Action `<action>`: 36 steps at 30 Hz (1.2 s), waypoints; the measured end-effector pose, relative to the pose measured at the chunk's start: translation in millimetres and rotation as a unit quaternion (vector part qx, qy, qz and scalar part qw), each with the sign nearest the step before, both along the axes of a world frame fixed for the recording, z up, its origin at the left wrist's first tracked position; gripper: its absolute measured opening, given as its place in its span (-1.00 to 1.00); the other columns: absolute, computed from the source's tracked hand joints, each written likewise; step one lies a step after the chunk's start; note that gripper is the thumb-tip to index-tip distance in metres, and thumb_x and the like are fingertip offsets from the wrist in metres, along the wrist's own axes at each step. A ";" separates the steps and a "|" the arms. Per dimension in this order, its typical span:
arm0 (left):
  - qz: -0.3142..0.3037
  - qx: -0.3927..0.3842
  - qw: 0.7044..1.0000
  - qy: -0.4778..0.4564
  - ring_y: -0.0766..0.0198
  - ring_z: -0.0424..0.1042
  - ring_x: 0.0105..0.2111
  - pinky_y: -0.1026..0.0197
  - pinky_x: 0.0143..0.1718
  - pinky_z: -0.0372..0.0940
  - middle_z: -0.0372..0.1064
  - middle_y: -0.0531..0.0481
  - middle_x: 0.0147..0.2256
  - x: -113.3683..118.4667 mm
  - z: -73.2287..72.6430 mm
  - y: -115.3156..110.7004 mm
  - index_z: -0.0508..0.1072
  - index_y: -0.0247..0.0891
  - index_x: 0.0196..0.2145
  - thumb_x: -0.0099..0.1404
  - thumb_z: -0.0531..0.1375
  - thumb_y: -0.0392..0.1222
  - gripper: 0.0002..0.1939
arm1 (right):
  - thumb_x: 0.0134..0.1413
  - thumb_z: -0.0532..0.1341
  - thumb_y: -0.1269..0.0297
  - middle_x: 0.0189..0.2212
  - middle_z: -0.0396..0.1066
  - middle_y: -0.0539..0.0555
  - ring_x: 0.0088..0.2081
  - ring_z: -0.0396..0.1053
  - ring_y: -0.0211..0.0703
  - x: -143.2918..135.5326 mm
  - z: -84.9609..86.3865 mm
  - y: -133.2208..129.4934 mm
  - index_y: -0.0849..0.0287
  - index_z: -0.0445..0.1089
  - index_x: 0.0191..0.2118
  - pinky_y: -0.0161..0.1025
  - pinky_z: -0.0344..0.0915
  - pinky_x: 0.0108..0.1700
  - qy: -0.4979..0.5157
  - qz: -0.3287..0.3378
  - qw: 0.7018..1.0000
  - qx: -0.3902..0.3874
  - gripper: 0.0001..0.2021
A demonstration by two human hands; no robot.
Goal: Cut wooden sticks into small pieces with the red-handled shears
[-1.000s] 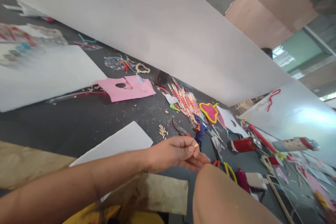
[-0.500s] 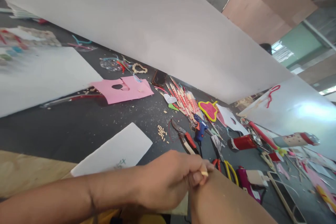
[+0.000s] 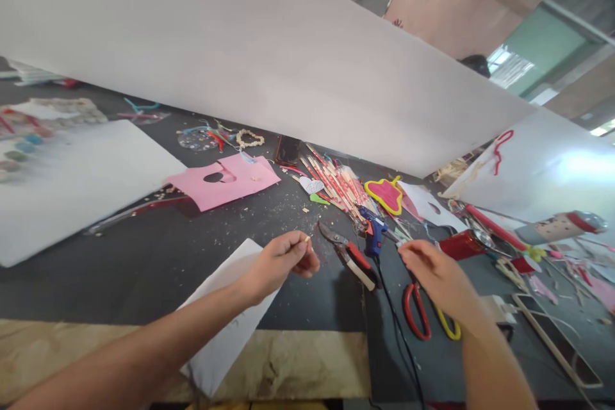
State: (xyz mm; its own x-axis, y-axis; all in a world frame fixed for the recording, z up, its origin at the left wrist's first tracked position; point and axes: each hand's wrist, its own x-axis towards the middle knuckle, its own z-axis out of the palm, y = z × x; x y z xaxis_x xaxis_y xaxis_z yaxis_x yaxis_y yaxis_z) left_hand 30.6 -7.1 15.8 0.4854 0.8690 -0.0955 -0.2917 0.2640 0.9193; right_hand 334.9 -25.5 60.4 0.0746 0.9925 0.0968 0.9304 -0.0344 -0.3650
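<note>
My left hand [image 3: 283, 262] is closed in a pinch. Between thumb and forefinger it holds a small pale stick piece [image 3: 307, 239], above the corner of a white foam sheet [image 3: 230, 327]. My right hand [image 3: 439, 278] hovers over the scissors, fingers loosely bent and a little apart, with nothing visible in them. The scissors [image 3: 417, 311] have one red and one yellow handle; the hand partly covers them. Between the hands lie red-and-white handled pruning shears [image 3: 353, 259] and a blue glue gun [image 3: 375, 235] with a black cord.
Behind the tools lies a bundle of red-and-white sticks [image 3: 331, 179]. Pink cut paper [image 3: 230, 180] and a large white board [image 3: 96, 173] are on the left. A red can [image 3: 461, 245] and a phone [image 3: 557, 336] lie right. A white partition [image 3: 240, 64] runs along the back.
My hands were close together and have moved apart. The left went up and left with the stick piece, hiding the small pile of cut pieces; the right reached out over the scissors.
</note>
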 end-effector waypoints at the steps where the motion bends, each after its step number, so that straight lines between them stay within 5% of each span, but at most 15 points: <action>1: 0.004 -0.009 1.000 0.011 0.29 0.39 -0.41 0.21 -0.37 0.30 0.38 -0.03 -0.44 0.6 -7.7 2.4 0.26 -0.29 -0.42 0.24 0.05 0.02 -0.71 | 0.13 0.09 0.18 -0.13 0.33 0.10 -0.21 0.34 -0.20 -0.4 -7.4 4.5 0.19 0.29 -0.09 -0.13 0.32 -0.19 -0.007 -0.014 1.000 -0.021 -0.73; 6: 0.001 -0.012 0.998 0.062 0.33 0.36 -0.45 0.24 -0.38 0.28 0.36 -0.01 -0.44 -1.7 -30.0 7.5 0.27 -0.30 -0.44 0.23 0.04 0.05 -0.68 | 0.05 0.11 0.03 -0.36 0.41 0.16 -0.27 0.37 -0.08 -10.6 -40.5 36.5 0.29 0.35 -0.23 -0.13 0.28 -0.22 -0.058 -0.104 0.990 -0.077 -0.63; 10: 0.003 0.002 0.996 0.092 0.35 0.35 -0.47 0.25 -0.38 0.28 0.35 0.00 -0.45 -12.7 -30.5 15.2 0.27 -0.29 -0.44 0.25 0.03 0.01 -0.70 | 0.09 0.09 0.05 -0.36 0.39 0.04 -0.34 0.35 -0.23 -18.8 -45.8 51.9 0.24 0.35 -0.27 -0.17 0.29 -0.26 -0.066 -0.119 0.985 -0.110 -0.68; 15: 0.004 -0.003 0.996 0.089 0.33 0.36 -0.43 0.23 -0.35 0.29 0.34 0.00 -0.44 -21.0 -31.4 24.4 0.27 -0.29 -0.42 0.26 0.03 -0.01 -0.73 | 0.08 0.11 0.13 -0.50 0.33 -0.04 -0.47 0.28 -0.30 -6.4 -25.0 42.6 0.23 0.35 -0.39 -0.28 0.23 -0.39 -0.037 -0.148 0.984 -0.095 -0.75; 21: -0.021 0.032 0.994 0.105 0.31 0.36 -0.41 0.23 -0.34 0.29 0.34 -0.01 -0.42 -22.0 -37.0 22.4 0.28 -0.29 -0.42 0.28 0.01 -0.02 -0.73 | -0.08 0.12 0.06 -0.65 0.24 -0.08 -0.56 0.18 -0.28 18.7 18.6 -1.8 0.15 0.34 -0.51 -0.33 0.05 -0.54 0.060 -0.179 0.981 -0.040 -0.74; 30: -0.033 0.060 0.991 0.119 0.31 0.35 -0.41 0.22 -0.33 0.29 0.35 -0.01 -0.42 -25.7 -38.6 19.6 0.29 -0.28 -0.41 0.28 -0.02 -0.02 -0.72 | -0.07 0.07 0.00 -0.54 0.23 -0.09 -0.63 0.11 -0.36 19.5 24.7 -24.3 0.11 0.26 -0.23 -0.38 0.09 -0.60 0.217 -0.199 0.954 0.049 -0.66; 33: -0.033 0.062 0.989 0.129 0.31 0.35 -0.42 0.22 -0.32 0.29 0.35 -0.01 -0.42 -24.9 -34.4 19.0 0.29 -0.28 -0.41 0.27 -0.01 -0.02 -0.72 | -0.10 0.12 0.03 -0.50 0.32 -0.04 -0.55 0.22 -0.28 21.7 35.7 -29.4 0.11 0.29 -0.24 -0.34 0.16 -0.54 0.156 -0.178 0.971 0.044 -0.67; 36: -0.038 0.063 0.987 0.140 0.32 0.35 -0.43 0.23 -0.34 0.29 0.34 -0.02 -0.43 -24.1 -29.2 18.4 0.28 -0.28 -0.43 0.26 0.00 -0.01 -0.71 | -0.11 0.11 0.01 -0.55 0.35 -0.02 -0.53 0.27 -0.21 23.4 32.2 -34.7 0.09 0.30 -0.36 -0.31 0.14 -0.50 -0.040 -0.163 0.985 -0.031 -0.73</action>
